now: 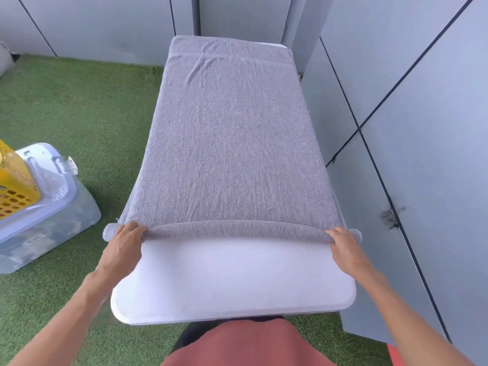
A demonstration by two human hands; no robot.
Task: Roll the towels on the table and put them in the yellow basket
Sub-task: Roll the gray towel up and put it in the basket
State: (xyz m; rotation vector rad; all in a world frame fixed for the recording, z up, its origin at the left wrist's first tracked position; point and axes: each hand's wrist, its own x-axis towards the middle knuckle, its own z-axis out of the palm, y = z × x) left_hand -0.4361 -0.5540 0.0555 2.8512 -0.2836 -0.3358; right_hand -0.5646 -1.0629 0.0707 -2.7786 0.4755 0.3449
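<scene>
Towel (pixel 232 143) lies flat along the white table (pixel 237 281), near edge rolled. Yellow basket (pixel 14 180) sits on a clear bin (pixel 50 217) far left. Your left hand (pixel 124 244) and right hand (pixel 343 245) curl round the roll's ends.

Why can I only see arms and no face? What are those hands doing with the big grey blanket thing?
The camera sits on the person's head and looks down, so you see only their arms. The grey thing is a towel spread on a white table. Its near edge is already curled into a thin roll. The left hand grips one end of that roll and the right hand grips the other. On the left, a yellow basket sits on a clear plastic box on the green grass mat.
</scene>
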